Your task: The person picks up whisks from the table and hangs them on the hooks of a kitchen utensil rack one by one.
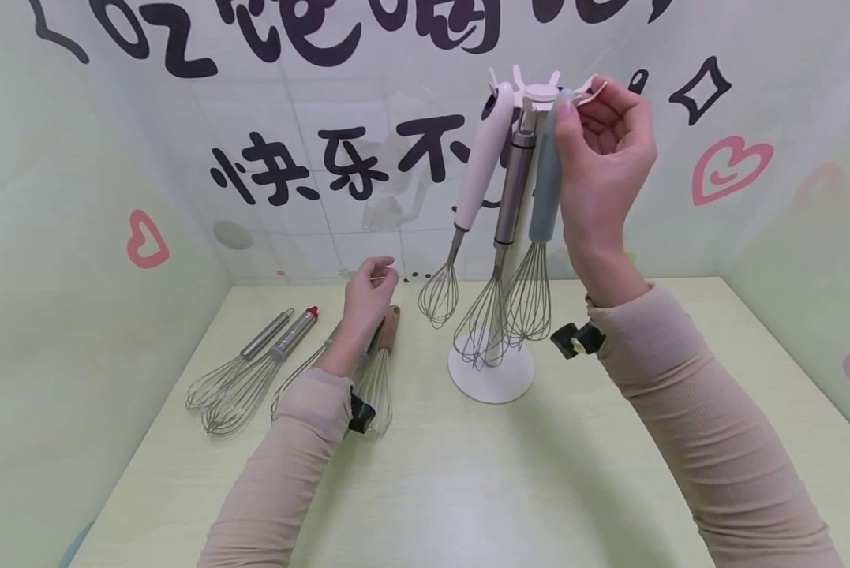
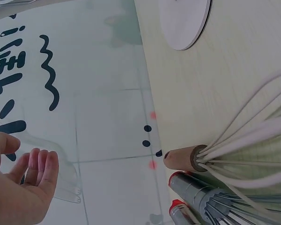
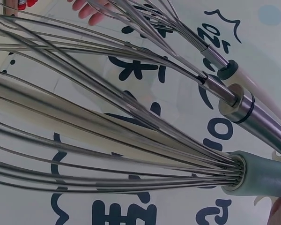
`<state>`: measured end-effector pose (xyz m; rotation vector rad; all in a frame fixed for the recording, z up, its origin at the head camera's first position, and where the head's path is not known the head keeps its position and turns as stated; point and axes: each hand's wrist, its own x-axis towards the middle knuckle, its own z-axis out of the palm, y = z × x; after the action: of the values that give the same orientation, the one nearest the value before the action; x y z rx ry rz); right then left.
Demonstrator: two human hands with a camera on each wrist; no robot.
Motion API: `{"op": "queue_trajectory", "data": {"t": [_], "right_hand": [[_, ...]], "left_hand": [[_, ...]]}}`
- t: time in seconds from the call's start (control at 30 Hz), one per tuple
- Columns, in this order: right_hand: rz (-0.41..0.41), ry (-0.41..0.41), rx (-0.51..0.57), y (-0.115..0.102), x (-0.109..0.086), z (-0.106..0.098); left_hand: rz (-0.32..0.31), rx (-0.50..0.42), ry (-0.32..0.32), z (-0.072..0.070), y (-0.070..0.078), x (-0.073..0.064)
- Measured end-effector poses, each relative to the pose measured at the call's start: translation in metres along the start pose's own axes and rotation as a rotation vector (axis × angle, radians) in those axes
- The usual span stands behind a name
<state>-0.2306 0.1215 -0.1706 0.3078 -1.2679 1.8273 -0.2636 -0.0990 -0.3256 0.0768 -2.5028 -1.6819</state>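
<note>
A white whisk stand has a round base (image 1: pixel 492 388) on the table and a hooked top (image 1: pixel 541 92). Up at that top, my right hand (image 1: pixel 605 150) pinches the upper end of a whisk with a light blue handle (image 1: pixel 547 185), thumb against the handle and fingertips by a hook. Beside it hang a whisk with a steel handle (image 1: pixel 515 185) and a smaller one with a white handle (image 1: pixel 483 162). My left hand (image 1: pixel 369 301), fingers loosely curled and holding nothing, hovers above a brown-handled whisk (image 1: pixel 389 330); the left wrist view has that handle (image 2: pixel 182 159) to the hand's right.
Several whisks lie on the left of the table (image 1: pixel 538 489), among them a steel one (image 1: pixel 264 335) and one with a red-tipped handle (image 1: pixel 300 327). The left forearm partly covers others. Behind stands a pale wall sheet (image 1: pixel 325 252) with black lettering.
</note>
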Motion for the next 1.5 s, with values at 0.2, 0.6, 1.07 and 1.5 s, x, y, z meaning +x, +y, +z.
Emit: {"op": "queue_trajectory", "data": {"t": [0.2,0.6,1.07,1.5], "right_hand": [[0.035,0.006,0.032,-0.001,0.0,-0.001],[0.012,-0.014,0.01,0.002,0.003,-0.007],[-0.056,-0.076,-0.025,0.006,0.008,-0.016],[0.002,-0.078,0.003,0.001,0.006,-0.015]], "left_hand": [[0.001,0.005,-0.011,0.001,-0.007,0.002],[-0.02,0.032,-0.015,0.003,-0.015,0.002],[-0.061,0.065,-0.031,0.005,-0.022,0.002],[-0.091,0.116,-0.053,0.008,-0.039,0.003]]}}
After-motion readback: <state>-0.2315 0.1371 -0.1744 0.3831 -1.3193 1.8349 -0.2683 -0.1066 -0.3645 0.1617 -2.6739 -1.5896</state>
